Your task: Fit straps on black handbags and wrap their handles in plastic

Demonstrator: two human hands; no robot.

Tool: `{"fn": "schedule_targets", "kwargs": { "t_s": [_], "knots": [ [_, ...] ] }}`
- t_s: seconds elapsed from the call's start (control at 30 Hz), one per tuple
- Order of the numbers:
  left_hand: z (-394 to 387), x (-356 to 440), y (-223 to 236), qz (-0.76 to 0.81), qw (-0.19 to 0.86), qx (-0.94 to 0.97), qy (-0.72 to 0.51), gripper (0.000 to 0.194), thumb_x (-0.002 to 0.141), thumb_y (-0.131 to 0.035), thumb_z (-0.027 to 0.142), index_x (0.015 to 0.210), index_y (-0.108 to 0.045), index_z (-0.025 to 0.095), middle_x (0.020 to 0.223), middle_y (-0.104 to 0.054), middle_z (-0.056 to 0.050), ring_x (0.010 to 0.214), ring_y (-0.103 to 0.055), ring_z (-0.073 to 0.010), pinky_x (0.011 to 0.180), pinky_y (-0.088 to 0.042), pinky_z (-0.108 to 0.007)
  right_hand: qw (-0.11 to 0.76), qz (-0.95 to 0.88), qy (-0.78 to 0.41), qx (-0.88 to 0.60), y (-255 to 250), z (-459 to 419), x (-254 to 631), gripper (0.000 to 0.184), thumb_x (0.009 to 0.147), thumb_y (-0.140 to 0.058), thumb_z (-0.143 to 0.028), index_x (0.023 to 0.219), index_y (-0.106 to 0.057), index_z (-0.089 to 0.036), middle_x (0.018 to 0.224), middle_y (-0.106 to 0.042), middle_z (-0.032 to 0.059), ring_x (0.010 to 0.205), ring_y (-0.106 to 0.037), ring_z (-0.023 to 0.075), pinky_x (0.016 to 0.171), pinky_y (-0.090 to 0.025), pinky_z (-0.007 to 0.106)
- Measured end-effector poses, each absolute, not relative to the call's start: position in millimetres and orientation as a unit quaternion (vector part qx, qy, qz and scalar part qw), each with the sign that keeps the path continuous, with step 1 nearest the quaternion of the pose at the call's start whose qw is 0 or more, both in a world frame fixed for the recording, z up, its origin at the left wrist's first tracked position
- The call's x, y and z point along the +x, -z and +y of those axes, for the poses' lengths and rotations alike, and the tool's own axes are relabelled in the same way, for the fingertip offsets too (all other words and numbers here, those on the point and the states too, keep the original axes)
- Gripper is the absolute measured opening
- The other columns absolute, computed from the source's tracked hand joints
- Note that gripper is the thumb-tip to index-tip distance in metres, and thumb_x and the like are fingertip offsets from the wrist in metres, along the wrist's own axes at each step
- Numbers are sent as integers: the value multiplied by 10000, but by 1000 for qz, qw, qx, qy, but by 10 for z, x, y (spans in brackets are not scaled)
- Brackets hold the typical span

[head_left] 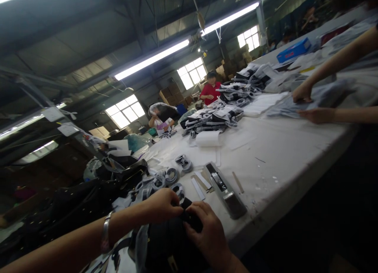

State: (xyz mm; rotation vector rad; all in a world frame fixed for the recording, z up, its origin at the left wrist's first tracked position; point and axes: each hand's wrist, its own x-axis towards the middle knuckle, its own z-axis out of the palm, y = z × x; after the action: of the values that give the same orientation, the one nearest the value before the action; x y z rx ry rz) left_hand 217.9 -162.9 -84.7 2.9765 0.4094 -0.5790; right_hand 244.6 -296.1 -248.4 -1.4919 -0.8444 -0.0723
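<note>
A black bag (165, 241) with gold-coloured metal fittings is in front of me at the table's near edge. My left hand (165, 204), a bracelet on its wrist, pinches a black piece at the bag's top. Close beside it, my right hand (208, 229) has its thumb and fingers closed on the same black part. Both hands nearly meet there; the fingertips are partly hidden and the bag's lower side runs out of view. Just beyond lie rolled straps (159, 181) in clear wrapping.
A long grey-and-black device (226, 190) lies right of my hands, beside paper strips (197, 187). Black bags (73, 210) are heaped at left. Wrapped piles (212, 119) stand farther down the white table (280, 147). At right, a co-worker's hands (304, 93) press on clear plastic.
</note>
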Motion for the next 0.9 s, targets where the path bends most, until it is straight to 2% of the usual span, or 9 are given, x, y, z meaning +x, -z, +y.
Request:
{"fn": "schedule_targets", "kwargs": {
  "t_s": [0.2, 0.37, 0.6, 0.7, 0.8, 0.83, 0.9],
  "knots": [
    [-1841, 2074, 903, 136, 15, 983, 120, 238, 788, -534, 329, 682, -679, 173, 608, -533, 19, 609, -463, -144, 572, -270, -268, 643, -377, 53, -665, 2490, -2958, 2474, 287, 783, -683, -114, 1042, -620, -222, 1081, -659, 62, 1033, -602, 259, 910, -503, 404],
    [-1762, 2073, 1054, 131, 66, 977, 154, 231, 777, -556, 323, 650, -671, 168, 573, -525, 35, 605, -493, -135, 541, -301, -233, 633, -391, 59, -665, 2527, -2960, 2440, 276, 792, -698, -137, 1045, -631, -222, 1092, -664, 65, 1034, -605, 269, 918, -505, 422],
    [-1636, 2037, 1106, 108, 67, 983, 136, 290, 865, -542, 391, 727, -688, 181, 657, -634, 12, 645, -550, -152, 580, -341, -243, 661, -349, -1, -665, 2507, -2983, 2487, 321, 801, -713, -157, 1109, -666, -230, 1133, -669, 60, 1090, -610, 243, 974, -504, 364],
    [-1615, 1926, 1168, 110, 100, 985, 89, 229, 843, -623, 411, 895, -687, 197, 822, -716, -7, 765, -626, -173, 683, -425, -237, 656, -341, -29, -673, 2480, -3028, 2480, 311, 794, -738, -194, 1100, -706, -239, 1107, -696, 58, 1061, -637, 256, 948, -528, 367],
    [-1587, 1831, 1258, 79, 167, 981, 61, 465, 750, -751, 454, 1144, -634, 237, 967, -747, -7, 858, -664, -193, 771, -473, -242, 649, -348, -37, -676, 2435, -3077, 2451, 284, 764, -737, -123, 1011, -757, -262, 1044, -732, 45, 1020, -658, 276, 925, -538, 404],
    [-1581, 1811, 1283, 66, 185, 978, 66, 515, 732, -768, 471, 1175, -631, 246, 985, -755, -7, 866, -676, -199, 781, -481, -243, 653, -342, -43, -674, 2417, -3091, 2444, 307, 744, -728, -77, 983, -767, -265, 1032, -739, 42, 1013, -663, 278, 924, -538, 412],
    [-1576, 1783, 1318, 53, 203, 974, 82, 482, 723, -777, 481, 1137, -673, 257, 996, -772, -8, 876, -698, -211, 788, -490, -247, 675, -321, -70, -660, 2382, -3114, 2445, 362, 697, -714, -3, 940, -779, -263, 1038, -743, 41, 1017, -671, 271, 940, -533, 410]
  ]
}}
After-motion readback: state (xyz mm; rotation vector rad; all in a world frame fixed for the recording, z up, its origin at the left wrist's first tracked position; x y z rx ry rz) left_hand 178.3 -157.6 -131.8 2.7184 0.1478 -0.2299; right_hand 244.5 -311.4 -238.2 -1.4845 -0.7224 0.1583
